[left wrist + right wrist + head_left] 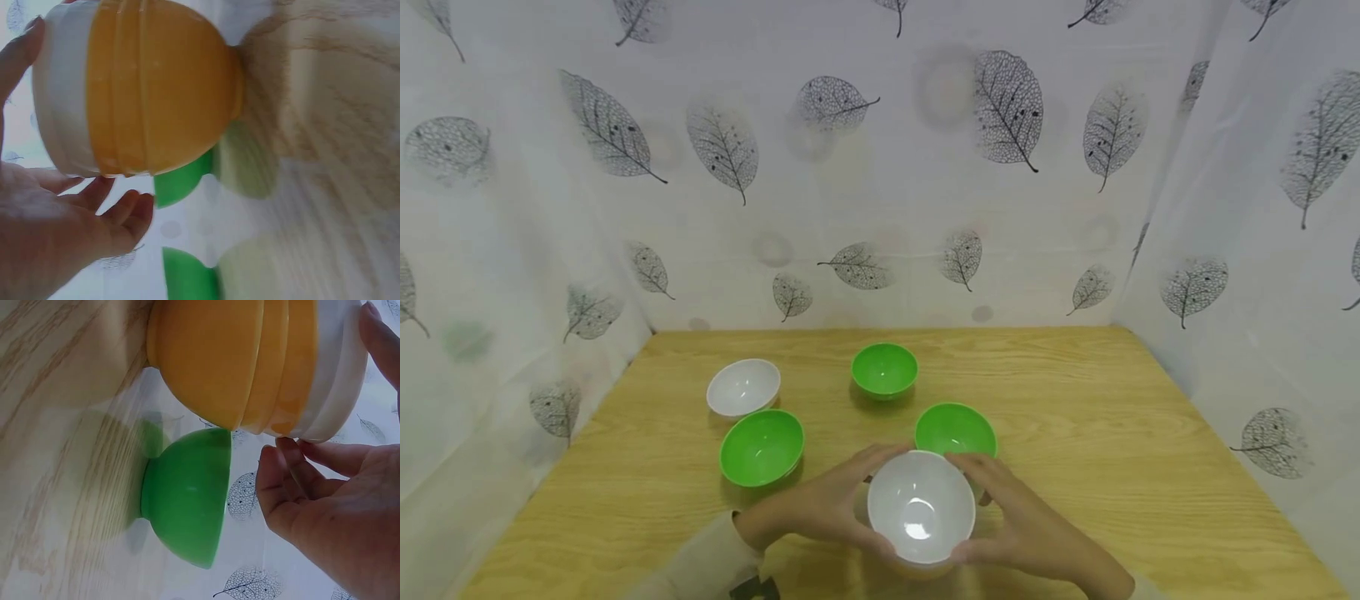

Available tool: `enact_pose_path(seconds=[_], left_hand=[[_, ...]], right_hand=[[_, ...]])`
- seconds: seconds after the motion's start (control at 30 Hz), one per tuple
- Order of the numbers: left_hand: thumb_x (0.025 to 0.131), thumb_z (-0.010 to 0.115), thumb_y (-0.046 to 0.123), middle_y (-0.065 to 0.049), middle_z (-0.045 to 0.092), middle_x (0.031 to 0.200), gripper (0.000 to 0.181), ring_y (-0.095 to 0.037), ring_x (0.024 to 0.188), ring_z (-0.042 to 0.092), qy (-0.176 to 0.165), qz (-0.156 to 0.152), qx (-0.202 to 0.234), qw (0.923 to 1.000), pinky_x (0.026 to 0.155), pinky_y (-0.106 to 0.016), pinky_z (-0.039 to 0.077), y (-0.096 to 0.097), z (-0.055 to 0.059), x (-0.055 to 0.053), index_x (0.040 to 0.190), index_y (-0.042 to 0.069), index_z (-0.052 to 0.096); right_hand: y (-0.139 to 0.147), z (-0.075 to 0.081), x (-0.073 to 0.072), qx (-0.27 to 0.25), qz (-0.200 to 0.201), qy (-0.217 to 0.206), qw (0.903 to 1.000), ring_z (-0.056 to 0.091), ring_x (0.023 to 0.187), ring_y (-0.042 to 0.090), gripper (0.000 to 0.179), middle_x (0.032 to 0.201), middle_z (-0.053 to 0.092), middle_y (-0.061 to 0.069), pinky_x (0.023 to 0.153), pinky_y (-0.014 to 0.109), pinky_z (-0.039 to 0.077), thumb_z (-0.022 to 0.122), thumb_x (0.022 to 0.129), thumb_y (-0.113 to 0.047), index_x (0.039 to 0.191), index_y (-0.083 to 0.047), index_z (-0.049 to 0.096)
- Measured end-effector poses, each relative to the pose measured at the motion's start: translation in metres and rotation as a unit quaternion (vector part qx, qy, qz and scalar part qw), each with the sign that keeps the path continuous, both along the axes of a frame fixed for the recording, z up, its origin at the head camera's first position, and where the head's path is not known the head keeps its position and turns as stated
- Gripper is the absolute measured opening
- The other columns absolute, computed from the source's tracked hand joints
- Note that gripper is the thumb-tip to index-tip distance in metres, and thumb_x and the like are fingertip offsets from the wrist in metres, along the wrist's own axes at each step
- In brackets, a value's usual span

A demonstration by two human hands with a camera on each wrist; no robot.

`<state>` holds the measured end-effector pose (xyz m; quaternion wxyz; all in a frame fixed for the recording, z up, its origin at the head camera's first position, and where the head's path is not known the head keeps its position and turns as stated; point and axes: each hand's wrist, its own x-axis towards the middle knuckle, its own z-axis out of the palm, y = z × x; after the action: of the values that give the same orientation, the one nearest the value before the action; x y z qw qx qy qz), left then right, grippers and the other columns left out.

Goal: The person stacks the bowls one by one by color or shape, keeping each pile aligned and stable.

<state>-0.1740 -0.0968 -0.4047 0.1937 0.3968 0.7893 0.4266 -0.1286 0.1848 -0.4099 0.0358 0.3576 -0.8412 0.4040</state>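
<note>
A stack of nested bowls stands near the front of the table, white ones on top of orange ones. In the head view the top white bowl [921,496] shows its glossy inside. My left hand [831,504] holds the stack's white rim from the left, thumb near and fingers far. From the opposite side my right hand [1022,525] grips the same rim. Several orange bowls [178,81] make up the lower part, and the lowest one's foot appears to touch the table. Just behind the stack sits a green bowl [955,427], partly hidden by it.
Two more green bowls, one at the left [762,450] and another at the back [883,369], sit on the wooden table [1075,392]. A white bowl [743,387] leans tilted beside the left green one. Leaf-printed curtains [880,192] enclose the table's back and sides.
</note>
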Motion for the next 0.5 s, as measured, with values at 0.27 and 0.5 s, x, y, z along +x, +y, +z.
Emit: enact_pose_path(seconds=[0.27, 0.5], left_hand=[[0.069, 0.087, 0.03, -0.002, 0.041, 0.148, 0.104, -0.014, 0.128, 0.044, -0.018, 0.007, -0.017, 0.9997, 0.106, -0.034, 0.04, -0.0008, 0.0053, -0.0007, 0.151, 0.01, 0.027], [0.069, 0.086, 0.035, 0.001, 0.044, 0.146, 0.104, -0.014, 0.127, 0.046, -0.011, 0.009, -0.034, 0.9993, 0.105, -0.035, 0.039, -0.0005, 0.0072, -0.001, 0.152, 0.016, 0.026]], right_hand=[[-0.0025, -0.0013, -0.0015, -0.013, 0.01, 0.001, 0.9999, 0.049, 0.104, 0.008, 0.087, 0.131, 0.05, -0.002, 0.072, 0.025, 0.048, 0.082, 0.073, -0.04, 0.144, -0.014, 0.039], [-0.0028, -0.0017, -0.0003, -0.016, 0.014, -0.004, 0.9998, 0.047, 0.107, 0.009, 0.088, 0.133, 0.048, 0.0, 0.073, 0.026, 0.048, 0.082, 0.072, -0.039, 0.145, -0.014, 0.038]])
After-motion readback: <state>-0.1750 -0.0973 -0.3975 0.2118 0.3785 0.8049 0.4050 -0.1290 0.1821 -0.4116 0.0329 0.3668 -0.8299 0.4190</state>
